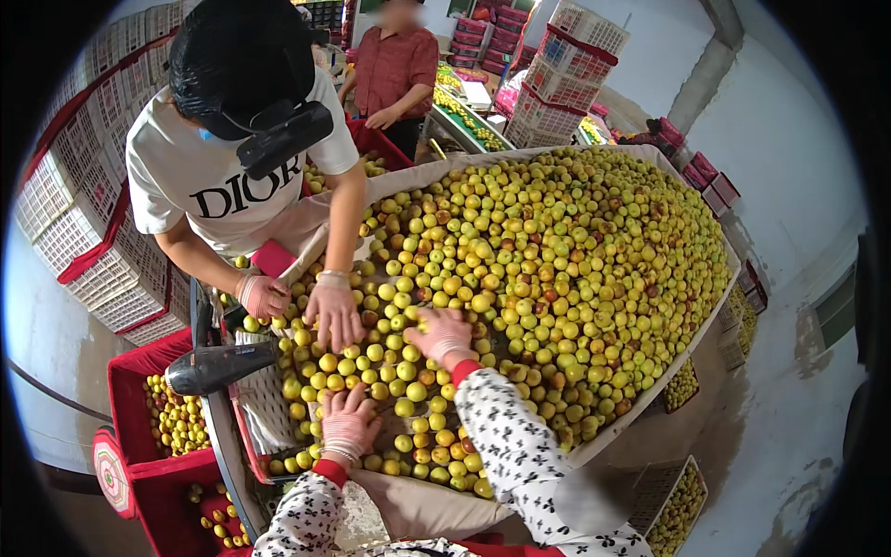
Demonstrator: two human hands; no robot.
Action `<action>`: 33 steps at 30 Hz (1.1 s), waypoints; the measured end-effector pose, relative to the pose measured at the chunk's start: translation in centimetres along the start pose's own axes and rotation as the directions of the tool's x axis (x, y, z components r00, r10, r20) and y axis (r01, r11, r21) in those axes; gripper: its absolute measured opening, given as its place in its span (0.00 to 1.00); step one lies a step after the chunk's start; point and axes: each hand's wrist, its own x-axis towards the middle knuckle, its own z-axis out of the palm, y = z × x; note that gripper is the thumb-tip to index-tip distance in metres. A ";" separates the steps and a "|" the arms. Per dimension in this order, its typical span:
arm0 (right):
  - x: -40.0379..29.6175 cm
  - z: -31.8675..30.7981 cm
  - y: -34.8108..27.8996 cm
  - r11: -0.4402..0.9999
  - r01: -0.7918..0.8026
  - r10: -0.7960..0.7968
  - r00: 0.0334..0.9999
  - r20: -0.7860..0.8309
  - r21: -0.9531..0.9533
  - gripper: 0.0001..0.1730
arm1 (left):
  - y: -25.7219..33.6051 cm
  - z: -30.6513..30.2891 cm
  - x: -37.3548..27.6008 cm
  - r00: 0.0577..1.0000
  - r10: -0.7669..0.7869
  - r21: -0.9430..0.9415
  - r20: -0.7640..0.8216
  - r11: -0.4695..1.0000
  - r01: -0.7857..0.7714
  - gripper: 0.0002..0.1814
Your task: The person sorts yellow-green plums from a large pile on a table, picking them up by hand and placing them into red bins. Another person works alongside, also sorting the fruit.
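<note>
Many round yellow-green fruits (571,278), some with reddish-brown patches, cover a cloth-edged sorting table. My left hand (348,423), in a thin striped glove, rests among the fruits near the table's lower left edge, fingers spread and touching some of them. Farther up and right, my right hand (440,335), gloved alike, lies over the fruits with its fingers pointing left; whether it grips one is hidden under the palm. A co-worker's two gloved hands (335,311) are among the fruits just above and left of mine.
At the left end stand a white plastic basket (261,390), a black hair dryer (219,367) and red-lined bins (174,480) with fruits. Crates (90,230) are stacked behind the co-worker (230,167). Another person (397,63) stands by a conveyor (466,118). A fruit-filled crate (679,508) sits lower right.
</note>
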 end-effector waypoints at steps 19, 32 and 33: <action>-21.6 -3.5 15.0 0.988 -0.048 0.086 0.962 -0.260 0.150 0.31 | 16.7 2.9 -2.6 0.600 0.769 -0.715 0.222 0.546 -0.436 0.20; -22.2 0.0 14.9 0.949 -0.304 0.306 0.952 -0.002 0.081 0.58 | 14.3 1.7 0.5 0.779 0.496 -0.126 0.384 0.864 -0.487 0.14; -21.5 0.1 13.5 0.957 -0.269 0.268 0.963 0.028 0.107 0.58 | 13.8 1.0 0.7 0.776 0.471 -0.132 0.420 0.878 -0.461 0.13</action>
